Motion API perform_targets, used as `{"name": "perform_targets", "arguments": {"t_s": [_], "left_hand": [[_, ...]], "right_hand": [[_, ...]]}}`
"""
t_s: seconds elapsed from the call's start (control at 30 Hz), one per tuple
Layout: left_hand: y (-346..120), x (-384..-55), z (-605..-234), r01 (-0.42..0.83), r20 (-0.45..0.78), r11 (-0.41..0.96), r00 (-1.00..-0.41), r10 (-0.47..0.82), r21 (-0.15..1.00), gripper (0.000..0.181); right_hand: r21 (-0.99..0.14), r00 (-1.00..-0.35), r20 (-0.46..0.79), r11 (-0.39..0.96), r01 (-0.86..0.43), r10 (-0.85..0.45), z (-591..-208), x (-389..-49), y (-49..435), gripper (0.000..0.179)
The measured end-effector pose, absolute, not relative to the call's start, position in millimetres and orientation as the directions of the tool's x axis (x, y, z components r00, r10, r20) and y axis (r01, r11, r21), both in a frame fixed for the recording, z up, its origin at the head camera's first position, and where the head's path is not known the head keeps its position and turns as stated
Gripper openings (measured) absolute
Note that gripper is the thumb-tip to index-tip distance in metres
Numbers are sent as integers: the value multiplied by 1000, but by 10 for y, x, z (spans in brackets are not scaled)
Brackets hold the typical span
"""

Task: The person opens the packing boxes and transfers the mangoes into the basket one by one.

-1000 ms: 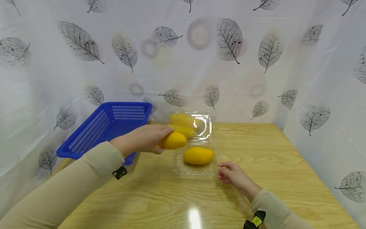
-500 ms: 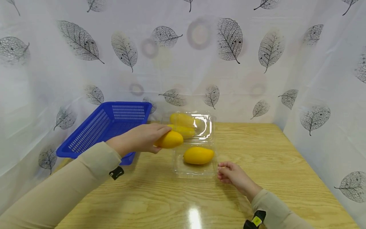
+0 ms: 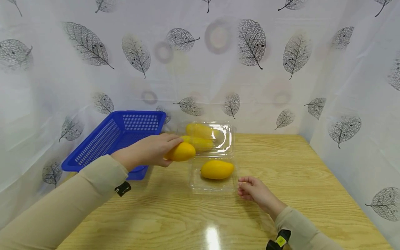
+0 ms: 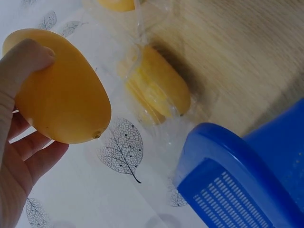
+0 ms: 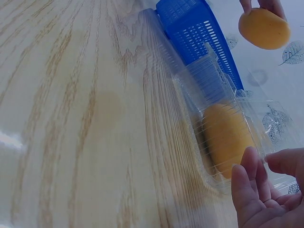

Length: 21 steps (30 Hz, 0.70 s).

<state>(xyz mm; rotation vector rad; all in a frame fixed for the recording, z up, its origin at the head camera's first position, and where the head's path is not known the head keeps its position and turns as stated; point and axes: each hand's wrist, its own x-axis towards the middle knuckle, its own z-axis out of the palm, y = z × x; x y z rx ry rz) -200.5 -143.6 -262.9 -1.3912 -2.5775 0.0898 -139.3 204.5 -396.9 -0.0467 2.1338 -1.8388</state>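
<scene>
My left hand (image 3: 148, 149) grips a yellow mango (image 3: 182, 152), held above the table between the blue basket and a clear plastic clamshell box (image 3: 196, 184). In the left wrist view the thumb lies on one side of this mango and the fingers on the other. Another mango (image 3: 217, 169) lies in the near half of the box. My right hand (image 3: 256, 192) is at the box's right edge; in the right wrist view its thumb and fingers pinch the clear rim (image 5: 264, 159). Through the raised lid (image 3: 226, 152) two further mangoes (image 3: 200, 130) show at the back.
A blue perforated basket (image 3: 114, 139) stands at the left; no fruit shows in its visible part. A white leaf-patterned curtain (image 3: 200, 80) encloses the back and sides of the wooden table (image 3: 175, 215).
My left hand has drifted left with the mango, away from the box and nearer the basket. The right hand, the box and the mango in it stay where they were.
</scene>
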Motion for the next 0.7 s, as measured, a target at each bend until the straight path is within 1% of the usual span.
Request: {"name": "perform_targets", "arguments": {"t_s": [0.17,0.33,0.57,0.7], "left_hand": [[-1497,-1984,-2607,804,146,570,-552,821,-168,68],[-1557,-1971,-2589,792,129,589,-575,808,-158,69],[-1647,-1971,-2600,772,138,612,-597,791,-171,67],[-1700,-1965,-2598,754,141,635,-619,772,-169,66]], "right_hand": [[-969,-948,-217,169,181,-231,-3968,-1395,2042,38],[-970,-949,-213,166,177,-233,-3971,-1397,2048,39],[-969,-949,-215,171,178,-231,-3961,-1388,2046,39],[-968,-948,-220,170,184,-229,-3970,-1393,2042,38]]}}
